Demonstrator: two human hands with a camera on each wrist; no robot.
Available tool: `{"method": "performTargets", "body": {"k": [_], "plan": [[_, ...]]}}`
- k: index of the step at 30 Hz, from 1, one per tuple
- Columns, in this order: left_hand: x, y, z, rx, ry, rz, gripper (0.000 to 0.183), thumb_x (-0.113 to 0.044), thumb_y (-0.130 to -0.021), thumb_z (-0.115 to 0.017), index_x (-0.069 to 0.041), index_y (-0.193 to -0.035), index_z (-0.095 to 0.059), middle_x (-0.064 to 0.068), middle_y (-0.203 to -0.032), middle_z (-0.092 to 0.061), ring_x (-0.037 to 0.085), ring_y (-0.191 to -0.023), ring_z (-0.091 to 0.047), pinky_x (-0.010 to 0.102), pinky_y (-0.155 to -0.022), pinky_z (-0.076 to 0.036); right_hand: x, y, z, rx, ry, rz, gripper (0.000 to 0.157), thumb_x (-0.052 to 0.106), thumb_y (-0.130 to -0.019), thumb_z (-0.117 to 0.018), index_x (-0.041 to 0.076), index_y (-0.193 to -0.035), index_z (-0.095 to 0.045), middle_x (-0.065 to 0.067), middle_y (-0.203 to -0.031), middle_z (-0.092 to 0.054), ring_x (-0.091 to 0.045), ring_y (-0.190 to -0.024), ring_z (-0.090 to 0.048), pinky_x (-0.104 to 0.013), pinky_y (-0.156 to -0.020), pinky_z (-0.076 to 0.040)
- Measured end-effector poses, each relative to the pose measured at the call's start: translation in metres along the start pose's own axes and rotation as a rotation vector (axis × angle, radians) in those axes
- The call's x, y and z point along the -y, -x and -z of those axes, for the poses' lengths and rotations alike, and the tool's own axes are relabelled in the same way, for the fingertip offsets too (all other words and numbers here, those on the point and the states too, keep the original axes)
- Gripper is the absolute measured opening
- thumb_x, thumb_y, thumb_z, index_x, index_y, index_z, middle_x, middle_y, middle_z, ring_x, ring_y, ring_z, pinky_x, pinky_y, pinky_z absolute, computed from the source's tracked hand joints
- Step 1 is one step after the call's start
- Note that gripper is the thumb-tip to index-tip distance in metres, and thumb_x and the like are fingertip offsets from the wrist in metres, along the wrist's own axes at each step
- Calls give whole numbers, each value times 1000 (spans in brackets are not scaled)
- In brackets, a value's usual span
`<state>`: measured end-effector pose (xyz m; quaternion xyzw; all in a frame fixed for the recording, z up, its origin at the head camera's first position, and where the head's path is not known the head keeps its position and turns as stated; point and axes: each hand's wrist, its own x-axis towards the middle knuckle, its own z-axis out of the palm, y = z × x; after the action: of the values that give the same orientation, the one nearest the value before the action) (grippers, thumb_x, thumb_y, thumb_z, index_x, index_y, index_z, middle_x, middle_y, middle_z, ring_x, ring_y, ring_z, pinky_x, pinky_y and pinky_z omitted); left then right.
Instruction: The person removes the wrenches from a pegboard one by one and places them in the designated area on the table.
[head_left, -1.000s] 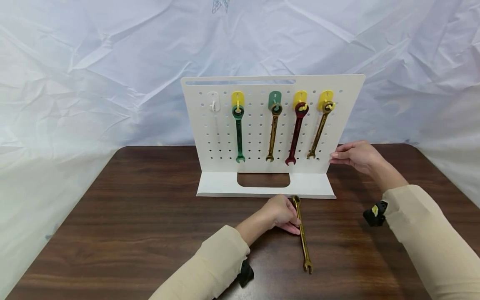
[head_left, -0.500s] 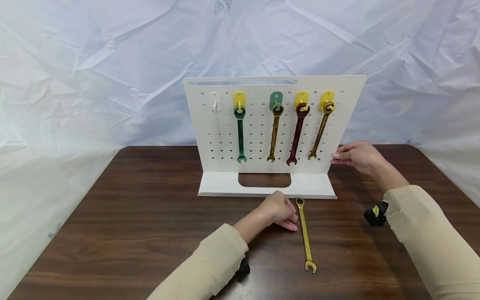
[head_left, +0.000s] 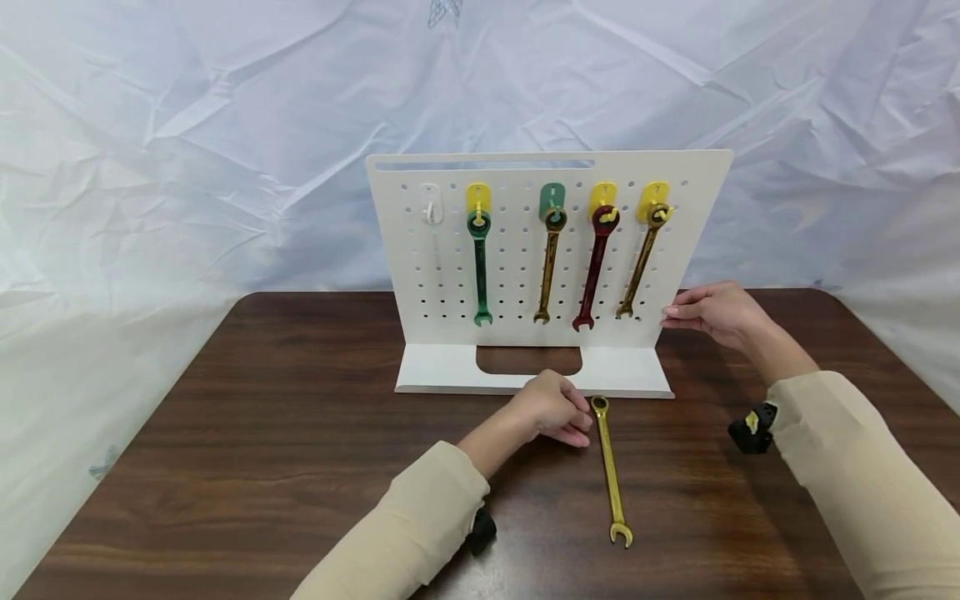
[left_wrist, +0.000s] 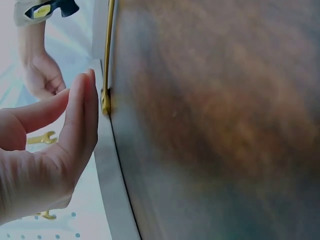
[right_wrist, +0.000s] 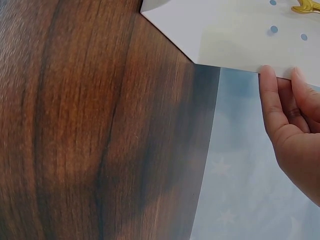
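Observation:
A gold combination wrench (head_left: 611,475) lies on the table in front of the white pegboard (head_left: 513,292). Just left of its ring end is my left hand (head_left: 551,408), holding nothing, its fingers loosely bent. In the left wrist view the thumb and fingertips of the left hand (left_wrist: 55,135) stand close together beside the wrench (left_wrist: 106,65). My right hand (head_left: 712,312) pinches the pegboard's right edge low down; the right wrist view has thumb and fingers (right_wrist: 272,100) on either side of that edge. Green (head_left: 481,271), gold (head_left: 550,271), red (head_left: 594,271) and another gold wrench (head_left: 641,262) hang from hooks.
A bare white hook (head_left: 431,207) is at the pegboard's upper left. The board's white base (head_left: 438,371) with a cut-out rests on the dark wooden table (head_left: 285,450). A pale wrinkled sheet (head_left: 225,150) hangs behind.
My left hand has let go of the gold wrench, which now lies flat on the table, and has drawn slightly left and back toward the board. The right hand stays at the edge.

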<state>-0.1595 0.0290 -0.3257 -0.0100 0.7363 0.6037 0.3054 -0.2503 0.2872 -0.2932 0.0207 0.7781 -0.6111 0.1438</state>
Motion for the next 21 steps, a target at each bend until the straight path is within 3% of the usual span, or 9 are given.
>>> {"method": "performTargets", "body": {"k": [11,21], "plan": [[-12,1,21,-26,-12,-23,17,10,-82,-60,9,-99,-60,12,-72,-60,18,-55,-61,31,-61,-58,0,-1,1,5,-5,7,12,-1,-89,-55,5,-84,-64,-4,-82,-63,-16,-81,-66,-36,-86,-51],[-21,3,46,-43,-10,-78,22,9,-83,-61,11,-104,-56,21,-89,-63,25,-69,-65,34,-67,-58,-1,-1,1,8,9,9,11,1,-90,-55,5,-85,-65,-3,-82,-64,-16,-81,-66,-39,-87,-50]]}}
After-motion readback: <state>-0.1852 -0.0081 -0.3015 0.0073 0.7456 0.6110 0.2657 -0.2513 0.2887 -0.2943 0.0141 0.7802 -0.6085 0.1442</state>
